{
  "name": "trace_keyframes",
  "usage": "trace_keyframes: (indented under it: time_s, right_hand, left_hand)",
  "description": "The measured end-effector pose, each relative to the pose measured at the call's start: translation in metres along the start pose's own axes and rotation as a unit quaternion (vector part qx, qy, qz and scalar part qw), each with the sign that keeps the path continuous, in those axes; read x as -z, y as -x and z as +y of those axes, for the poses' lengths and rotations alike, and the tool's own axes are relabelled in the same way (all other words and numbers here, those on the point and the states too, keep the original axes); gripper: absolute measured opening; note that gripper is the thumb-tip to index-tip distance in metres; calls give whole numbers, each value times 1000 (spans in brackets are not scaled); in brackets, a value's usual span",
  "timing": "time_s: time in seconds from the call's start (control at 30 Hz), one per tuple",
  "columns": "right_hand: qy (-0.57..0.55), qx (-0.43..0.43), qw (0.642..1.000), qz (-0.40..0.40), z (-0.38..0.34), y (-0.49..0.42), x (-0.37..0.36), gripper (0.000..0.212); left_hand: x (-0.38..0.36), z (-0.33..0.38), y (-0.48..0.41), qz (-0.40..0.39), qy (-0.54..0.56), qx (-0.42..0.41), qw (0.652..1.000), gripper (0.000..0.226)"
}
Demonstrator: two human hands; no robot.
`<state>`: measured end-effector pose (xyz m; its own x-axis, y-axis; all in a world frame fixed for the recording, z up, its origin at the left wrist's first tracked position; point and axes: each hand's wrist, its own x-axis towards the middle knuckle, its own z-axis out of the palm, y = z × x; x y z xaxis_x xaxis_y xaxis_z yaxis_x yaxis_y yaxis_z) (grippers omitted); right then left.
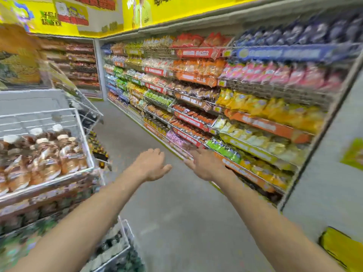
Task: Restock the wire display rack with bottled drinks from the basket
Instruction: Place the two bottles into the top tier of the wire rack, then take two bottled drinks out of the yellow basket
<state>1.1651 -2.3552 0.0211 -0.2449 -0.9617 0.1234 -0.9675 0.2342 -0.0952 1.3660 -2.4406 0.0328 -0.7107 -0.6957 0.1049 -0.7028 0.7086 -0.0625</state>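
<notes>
The wire display rack [89, 154] stands at the left, its upper tier holding several brown bottled drinks [47, 154] with white caps. A lower tier [121, 244] holds dark bottles, blurred. Both my arms stretch forward over the aisle floor. My left hand [151, 165] is empty, fingers relaxed, to the right of the rack's corner. My right hand [202, 165] is also empty with straight fingers, in front of the snack shelves. A yellow object [339, 250] at the bottom right edge may be the basket; I cannot tell.
A long wall of shelves [196, 107] with bagged snacks runs along the right of the grey aisle floor [176, 213]. More wire racks [86, 107] stand further back on the left. A grey end panel [330, 173] closes the shelving at right. The view is motion-blurred.
</notes>
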Motion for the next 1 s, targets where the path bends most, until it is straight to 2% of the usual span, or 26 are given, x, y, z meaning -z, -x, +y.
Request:
trace_keyframes:
  time_s: [0.2,0.33,0.43,0.57,0.63,0.7,0.83,1.0]
  right_hand:
    - [20,-191,981,-35,218,159,20,66]
    - [14,-288,956,-59,313,246,29,41]
    - [27,-335,940,-65,372,287,14,58]
    - [36,-359,927,-105,435,302,-24,67]
    - [36,-354,927,-121,465,292,-43,67]
    - [39,-335,931,-138,492,274,-63,66]
    - [21,-294,937,-188,537,228,-107,64]
    - [-25,-240,928,-285,581,199,-185,66]
  left_hand:
    - [-25,253,-51,-39,77,-174,981,58]
    - [-39,383,-67,-60,94,-249,962,58]
    - [-58,451,-80,-65,107,-281,952,59]
    - [-95,506,-109,-93,116,-286,947,54]
    - [-118,522,-129,-106,120,-274,948,50]
    - [-142,531,-151,-125,129,-262,948,55]
    - [-197,534,-187,-190,132,-199,952,62]
    - [-271,532,-206,-255,104,-116,954,64]
